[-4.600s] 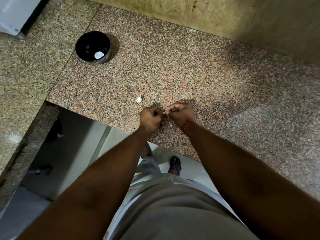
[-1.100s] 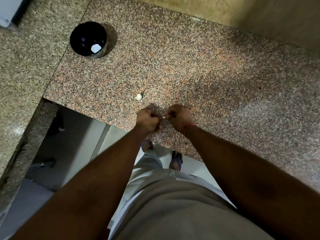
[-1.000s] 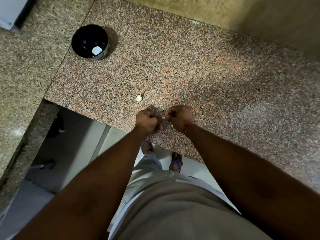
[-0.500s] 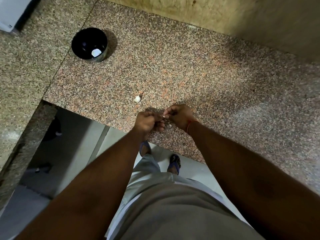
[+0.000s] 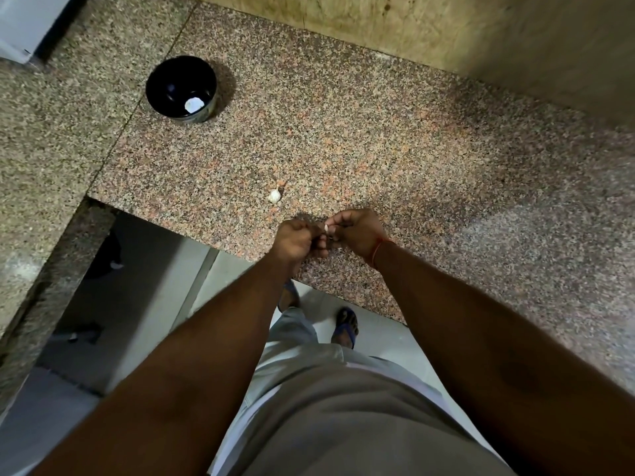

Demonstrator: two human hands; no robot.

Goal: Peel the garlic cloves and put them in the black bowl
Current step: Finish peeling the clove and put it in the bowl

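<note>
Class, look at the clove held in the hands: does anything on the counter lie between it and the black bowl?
Nothing visible blocks the way. Bare counter separates the held clove from the black bowl. A loose clove lies close to that line, low enough to pass over.

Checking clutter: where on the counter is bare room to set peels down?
Bare granite countertop runs from the black bowl right to the wall, and right of the right hand. Tighter around the loose clove near the left hand.
</note>
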